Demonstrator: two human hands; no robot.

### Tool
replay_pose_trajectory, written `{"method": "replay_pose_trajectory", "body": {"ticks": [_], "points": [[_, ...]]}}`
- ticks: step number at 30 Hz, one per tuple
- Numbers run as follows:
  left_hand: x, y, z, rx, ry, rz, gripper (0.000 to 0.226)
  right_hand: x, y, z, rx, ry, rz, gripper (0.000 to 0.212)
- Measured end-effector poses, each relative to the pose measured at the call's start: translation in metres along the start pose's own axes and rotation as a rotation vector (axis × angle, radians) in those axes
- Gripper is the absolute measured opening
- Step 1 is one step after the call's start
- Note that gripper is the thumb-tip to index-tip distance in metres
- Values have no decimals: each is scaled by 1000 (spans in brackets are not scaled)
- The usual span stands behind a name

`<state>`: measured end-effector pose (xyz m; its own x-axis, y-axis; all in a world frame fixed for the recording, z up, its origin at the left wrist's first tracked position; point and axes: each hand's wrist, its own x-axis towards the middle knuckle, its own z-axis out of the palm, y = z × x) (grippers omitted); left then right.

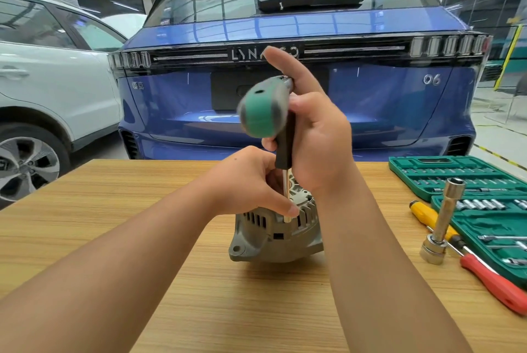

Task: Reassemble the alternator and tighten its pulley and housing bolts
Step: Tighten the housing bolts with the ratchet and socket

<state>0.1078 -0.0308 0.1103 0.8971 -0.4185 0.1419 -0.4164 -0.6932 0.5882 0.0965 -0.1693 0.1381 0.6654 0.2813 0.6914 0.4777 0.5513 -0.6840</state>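
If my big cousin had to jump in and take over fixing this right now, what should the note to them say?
Right hand: grips the green-handled nut driver, held upright with its shaft down at the alternator's rim.
Left hand: on top of the alternator, fingers pinching the driver's shaft near its tip to steady it.
The alternator sits mid-table, its housing halves together.
To the right: open green socket set, long socket wrench, yellow screwdriver, red-handled tool.
Done: housing closed up.
Left: finish this housing bolt, then the others. The pulley is hidden, so check it.
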Motion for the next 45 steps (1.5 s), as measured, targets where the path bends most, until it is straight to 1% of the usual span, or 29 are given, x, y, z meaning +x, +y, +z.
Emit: {"method": "replay_pose_trajectory", "body": {"ticks": [1,3,6,8,10,11,13,14,15,17,18,19,20,23,26,29,33,35,37,40,42,43,45], "points": [[0,0,0,2,1,-1,33,0,-1,-2,55,-25,24,44],[1,0,0,10,10,-6,37,1,-2,-4,88,-36,58,45],[1,0,0,27,25,-17,46,1,-4,-3,56,20,94,45],[1,0,0,22,23,-17,44,0,-5,0,32,67,102,40],[0,1,0,-4,6,-8,34,0,-7,4,-22,151,105,30],[0,2,0,-10,-3,-6,30,1,-8,4,-70,224,106,27],[0,3,0,-9,-5,-10,27,4,-10,2,-151,363,108,23],[0,3,0,-10,2,-14,28,4,-12,-2,-151,389,132,23],[1,3,1,-15,10,-18,30,4,-13,-5,-117,368,174,22],[1,2,1,-31,20,-24,32,2,-16,-10,40,225,234,15],[0,3,1,-39,19,-24,31,1,-16,-10,116,158,233,17],[0,3,0,-41,15,-23,31,0,-14,-9,154,104,210,24],[-1,3,0,-36,14,-22,33,-1,-11,-6,143,66,169,31],[-2,2,-1,-9,14,-30,38,-1,-3,5,-10,28,15,38],[-2,4,-1,-9,12,-19,36,-2,-2,6,-63,28,-23,40],[-1,3,-1,3,14,-23,37,-3,-1,3,-5,2,1,44],[-1,3,-1,20,36,-35,45,-2,-5,1,176,-80,67,52],[-1,3,-1,9,32,-28,46,-3,-6,-2,206,-78,71,57],[-1,2,-1,6,31,-25,48,-2,-5,-3,182,-50,81,56],[0,1,-1,5,31,-31,47,0,-4,-3,182,-35,157,59],[0,1,0,12,35,-32,43,0,-5,-3,196,11,213,63],[1,0,0,11,35,-29,42,0,-5,-2,179,50,221,57],[1,0,1,-5,32,-21,38,1,-7,-1,88,171,195,33]]}}
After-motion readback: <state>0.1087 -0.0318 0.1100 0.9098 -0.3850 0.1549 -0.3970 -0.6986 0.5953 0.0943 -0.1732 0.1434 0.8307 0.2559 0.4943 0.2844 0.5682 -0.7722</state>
